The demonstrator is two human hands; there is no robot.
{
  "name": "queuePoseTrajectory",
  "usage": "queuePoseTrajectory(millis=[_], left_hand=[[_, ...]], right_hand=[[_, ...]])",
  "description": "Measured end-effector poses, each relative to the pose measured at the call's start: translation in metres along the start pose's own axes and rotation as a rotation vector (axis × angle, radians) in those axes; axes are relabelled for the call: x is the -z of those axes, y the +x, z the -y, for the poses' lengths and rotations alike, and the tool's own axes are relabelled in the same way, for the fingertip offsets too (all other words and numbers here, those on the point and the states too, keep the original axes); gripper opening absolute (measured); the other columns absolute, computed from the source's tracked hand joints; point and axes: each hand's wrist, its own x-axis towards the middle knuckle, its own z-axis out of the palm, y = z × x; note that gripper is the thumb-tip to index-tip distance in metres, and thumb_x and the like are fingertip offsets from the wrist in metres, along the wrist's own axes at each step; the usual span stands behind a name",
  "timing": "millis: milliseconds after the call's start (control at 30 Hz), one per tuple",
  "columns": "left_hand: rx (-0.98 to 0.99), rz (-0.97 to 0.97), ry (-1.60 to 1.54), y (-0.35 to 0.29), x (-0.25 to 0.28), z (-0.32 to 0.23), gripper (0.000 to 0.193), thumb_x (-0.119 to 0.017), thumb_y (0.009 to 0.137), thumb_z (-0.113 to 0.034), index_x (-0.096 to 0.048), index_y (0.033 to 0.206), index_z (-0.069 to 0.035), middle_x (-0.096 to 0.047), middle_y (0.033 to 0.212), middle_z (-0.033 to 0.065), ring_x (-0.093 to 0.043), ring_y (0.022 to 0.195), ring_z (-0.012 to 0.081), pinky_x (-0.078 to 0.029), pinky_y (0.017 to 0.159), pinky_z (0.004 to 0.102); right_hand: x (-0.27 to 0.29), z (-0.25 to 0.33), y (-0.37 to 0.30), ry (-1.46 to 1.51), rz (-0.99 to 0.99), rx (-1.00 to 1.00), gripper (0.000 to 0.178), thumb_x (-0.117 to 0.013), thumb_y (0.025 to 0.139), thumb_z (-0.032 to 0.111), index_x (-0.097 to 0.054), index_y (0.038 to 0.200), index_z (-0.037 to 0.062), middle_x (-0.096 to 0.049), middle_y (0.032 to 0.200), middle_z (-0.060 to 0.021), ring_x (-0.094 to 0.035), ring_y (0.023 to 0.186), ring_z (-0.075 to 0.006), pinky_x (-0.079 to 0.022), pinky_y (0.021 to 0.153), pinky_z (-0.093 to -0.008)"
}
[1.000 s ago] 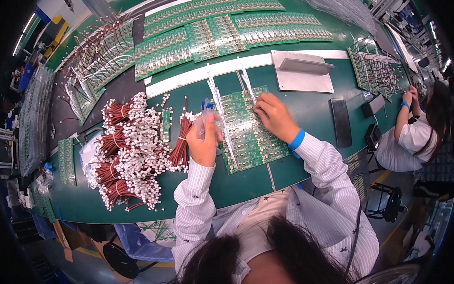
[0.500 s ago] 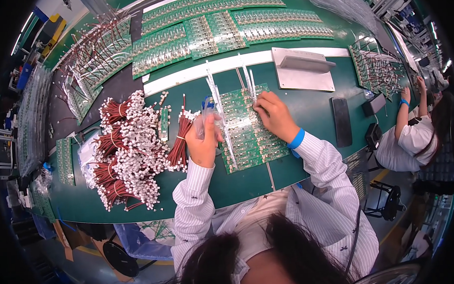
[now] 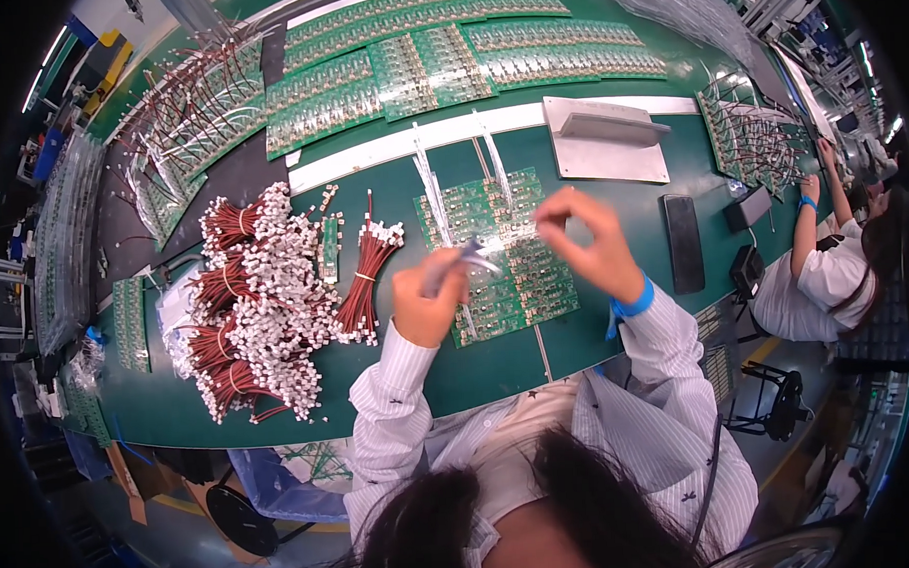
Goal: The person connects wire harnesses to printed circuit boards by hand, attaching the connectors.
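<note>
While both forearms rise from the lower edge, the left hand (image 3: 427,303) is clenched around a small blurred wire piece (image 3: 465,254), and the right hand (image 3: 588,241) hovers with fingers pinched, its grasp unclear, above the green circuit board panel (image 3: 504,257) lying beneath both.

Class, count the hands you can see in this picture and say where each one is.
3: left hand and right hand above the circuit board panel; a co-worker's hand at far right. Others may be hidden.

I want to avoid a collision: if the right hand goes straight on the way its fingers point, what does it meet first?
Probably the left hand: the right hand points left, across the green circuit boards. Height is unclear.
</note>
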Motion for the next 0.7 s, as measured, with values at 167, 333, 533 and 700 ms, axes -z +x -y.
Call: queuePoseTrajectory(millis=[167,333,533,700], left_hand=[[-0.158,0.284,0.162,-0.004,-0.003,0.001,0.015,-0.056,0.071,0.0,-0.06,0.086,0.0,-0.061,0.072,0.0122,-0.058,0.055,0.019,-0.045,0.051,0.027],[-0.165,0.345,0.208,0.0,-0.004,-0.003,0.014,-0.058,0.071,-0.003,-0.06,0.085,0.0,-0.061,0.074,0.0135,-0.059,0.058,0.0232,-0.046,0.054,0.0277],[-0.132,0.456,0.201,0.001,-0.006,-0.004,0.013,-0.057,0.074,-0.008,-0.06,0.085,-0.003,-0.058,0.066,0.0138,-0.057,0.053,0.0231,-0.043,0.049,0.0293],[-0.064,0.405,0.177,0.001,-0.009,0.005,0.011,-0.055,0.077,-0.01,-0.059,0.083,-0.003,-0.054,0.057,0.0117,-0.053,0.044,0.019,-0.041,0.045,0.0282]], right_hand=[[-0.002,0.044,-0.014,0.082,0.076,0.082,0.016,-0.065,0.066,0.001,-0.056,0.079,-0.0006,-0.055,0.072,-0.0072,-0.052,0.058,-0.0141,-0.042,0.051,-0.0246],[-0.003,0.044,-0.016,-0.005,0.028,0.114,0.015,-0.067,0.065,0.004,-0.056,0.074,0.0002,-0.054,0.066,-0.0069,-0.052,0.055,-0.0152,-0.042,0.048,-0.0249],[0.001,0.039,-0.027,-0.085,0.098,0.023,0.019,-0.068,0.066,0.012,-0.054,0.071,0.0014,-0.052,0.061,-0.0051,-0.049,0.049,-0.0132,-0.04,0.045,-0.0238],[0.0,0.041,-0.029,0.01,0.081,-0.013,0.019,-0.068,0.065,0.011,-0.053,0.069,0.0001,-0.052,0.061,-0.0058,-0.049,0.05,-0.0133,-0.039,0.046,-0.0232]])
